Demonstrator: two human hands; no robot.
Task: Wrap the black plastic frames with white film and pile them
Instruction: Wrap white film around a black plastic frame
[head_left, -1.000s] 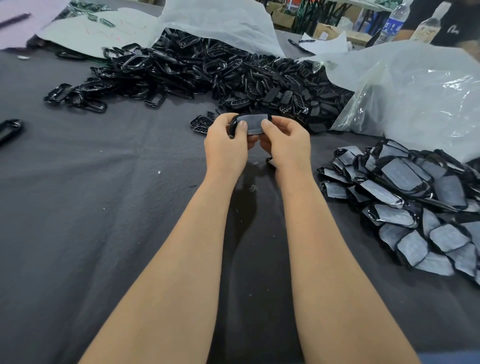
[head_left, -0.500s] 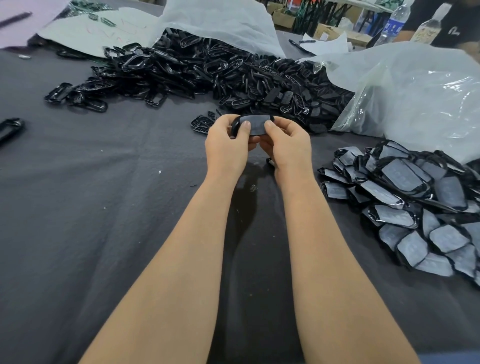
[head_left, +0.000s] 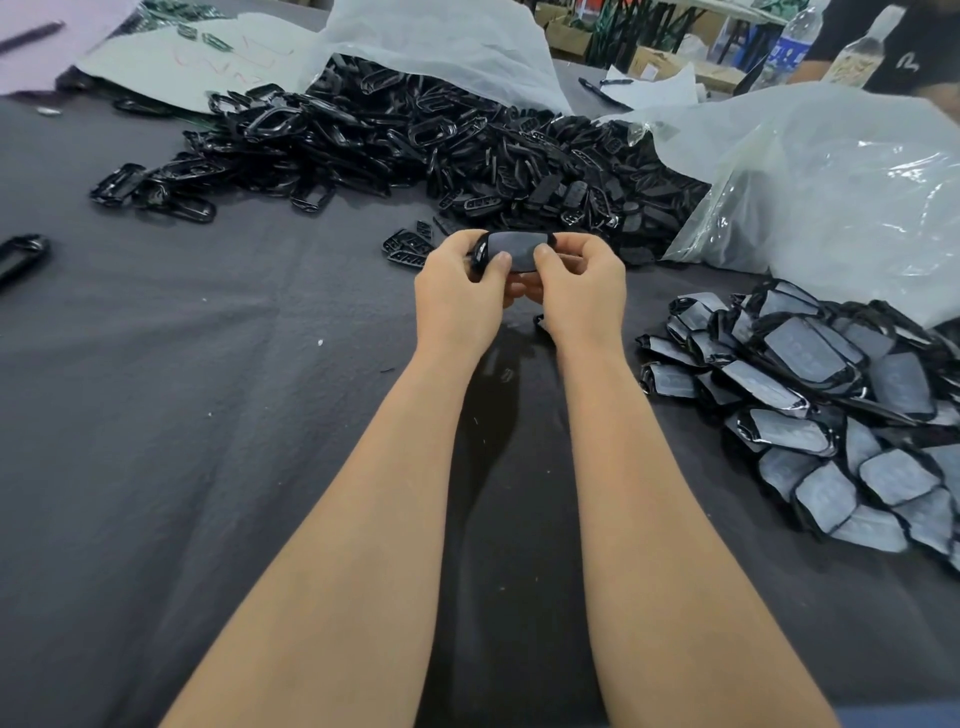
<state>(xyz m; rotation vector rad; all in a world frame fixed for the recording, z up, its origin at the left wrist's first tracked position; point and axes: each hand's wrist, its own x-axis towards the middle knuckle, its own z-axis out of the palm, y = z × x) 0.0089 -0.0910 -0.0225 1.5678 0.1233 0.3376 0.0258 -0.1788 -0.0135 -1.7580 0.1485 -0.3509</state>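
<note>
Both hands hold one black plastic frame (head_left: 517, 249) above the dark table cloth (head_left: 208, 415), its face covered by greyish-white film. My left hand (head_left: 460, 291) grips its left end, thumb pressed on the film. My right hand (head_left: 584, 288) grips the right end, thumb on the lower edge. A large heap of bare black frames (head_left: 415, 150) lies behind the hands. To the right sits a pile of film-covered frames (head_left: 831, 415).
Two open white plastic bags lie at the back (head_left: 447, 47) and back right (head_left: 831, 176). A lone black frame (head_left: 21, 254) rests at the left edge. Another person's arm and bottles (head_left: 789, 47) show at the far right corner.
My hands have shifted slightly on the frame, with both thumbs pressing closer together on the film. The frame stays in the same place.
</note>
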